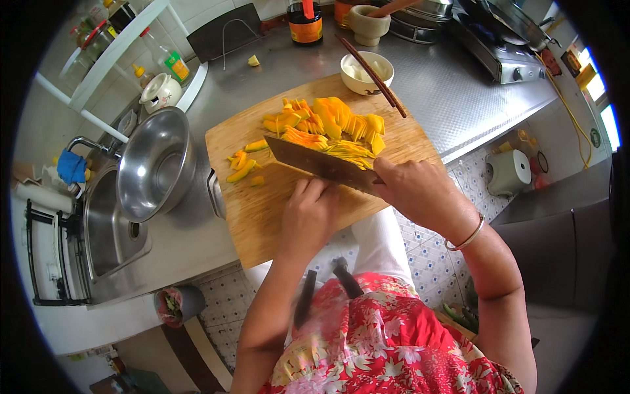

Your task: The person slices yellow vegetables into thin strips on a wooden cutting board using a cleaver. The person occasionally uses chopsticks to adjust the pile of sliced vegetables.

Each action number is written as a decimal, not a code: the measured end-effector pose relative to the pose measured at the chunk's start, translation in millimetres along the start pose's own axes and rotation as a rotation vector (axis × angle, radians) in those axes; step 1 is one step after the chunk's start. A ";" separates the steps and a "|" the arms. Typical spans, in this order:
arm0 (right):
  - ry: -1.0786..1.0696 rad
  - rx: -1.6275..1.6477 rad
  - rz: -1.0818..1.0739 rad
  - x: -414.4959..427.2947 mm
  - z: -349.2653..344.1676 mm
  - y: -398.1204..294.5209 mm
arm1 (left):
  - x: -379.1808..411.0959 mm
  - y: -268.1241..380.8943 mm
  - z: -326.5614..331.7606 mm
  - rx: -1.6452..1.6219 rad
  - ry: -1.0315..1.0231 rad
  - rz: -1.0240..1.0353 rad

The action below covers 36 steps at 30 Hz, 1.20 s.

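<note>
A wooden cutting board (pixel 256 212) lies on the steel counter, its near part reaching past the edge. My right hand (pixel 418 192) grips the handle of a cleaver (pixel 320 163), whose blade points left across the board. Just below the blade my left hand (pixel 312 207) has its fingers curled at the board; whether anything is under them is hidden. Beyond the blade lie orange pumpkin slices (pixel 332 115) and thin shreds (pixel 349 152). Several small pumpkin pieces (pixel 241 170) are at the board's left. A white bowl (pixel 366 88) with pale contents stands at the far edge, brown chopsticks (pixel 369 71) across it.
A steel basin (pixel 157 165) rests beside the sink (pixel 106 236) on the left. Behind the board stand a dark sauce jar (pixel 305 29) and a stone mortar (pixel 368 27). A gas stove (pixel 517 69) is at the far right. A bin (pixel 189 303) stands below the counter.
</note>
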State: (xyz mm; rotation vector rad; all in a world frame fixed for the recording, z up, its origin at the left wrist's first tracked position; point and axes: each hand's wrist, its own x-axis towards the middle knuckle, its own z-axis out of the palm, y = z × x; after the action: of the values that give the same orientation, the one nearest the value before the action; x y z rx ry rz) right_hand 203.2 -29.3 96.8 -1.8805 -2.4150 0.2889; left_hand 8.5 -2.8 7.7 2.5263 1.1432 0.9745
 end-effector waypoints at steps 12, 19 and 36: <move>0.045 0.124 0.062 7.0 9.5 0.4 | 0.5 1.0 -0.1 -0.031 0.050 0.020; 0.045 0.198 0.080 -0.3 4.9 16.1 | -3.0 -4.0 4.3 -0.003 0.090 0.040; -0.073 0.154 0.055 7.7 -8.5 11.3 | -1.7 -4.5 4.9 -0.059 0.081 0.042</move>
State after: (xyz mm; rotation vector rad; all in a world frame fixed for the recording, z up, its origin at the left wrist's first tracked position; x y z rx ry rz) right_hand 213.5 -18.3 102.6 -1.9028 -2.3126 0.5391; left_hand 8.1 -0.6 1.2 2.4944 1.0708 1.1141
